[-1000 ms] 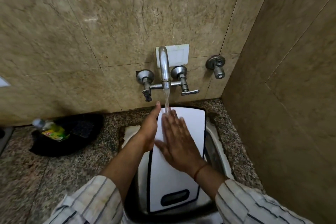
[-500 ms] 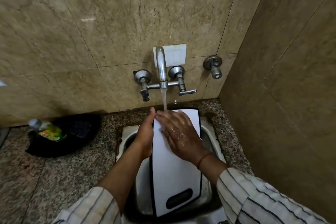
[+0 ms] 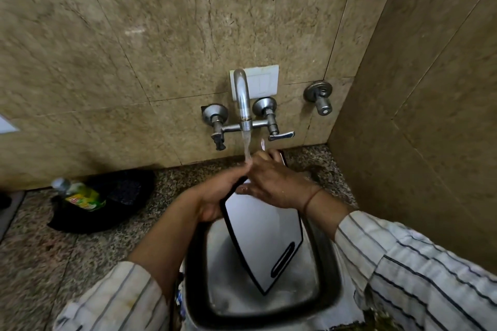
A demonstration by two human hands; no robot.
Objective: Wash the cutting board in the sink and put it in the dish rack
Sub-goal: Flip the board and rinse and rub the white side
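Note:
A white cutting board (image 3: 265, 234) with a black rim and a slot handle stands tilted in the steel sink (image 3: 326, 271), handle end down. My left hand (image 3: 219, 193) grips its left edge near the top. My right hand (image 3: 271, 183) lies across the board's upper face, fingers wrapped over the top edge. Water runs from the wall tap (image 3: 243, 99) onto both hands where they meet. The board's top part is hidden behind my hands.
A green dish soap bottle (image 3: 80, 195) lies in a black tray (image 3: 126, 191) on the speckled stone counter (image 3: 67, 244) to the left. A tiled wall stands close on the right. A second valve (image 3: 320, 97) sticks out right of the tap.
The board has been tipped up from lying flat to standing steeply, its handle end swung down into the sink. My right hand slid up to the top edge under the water.

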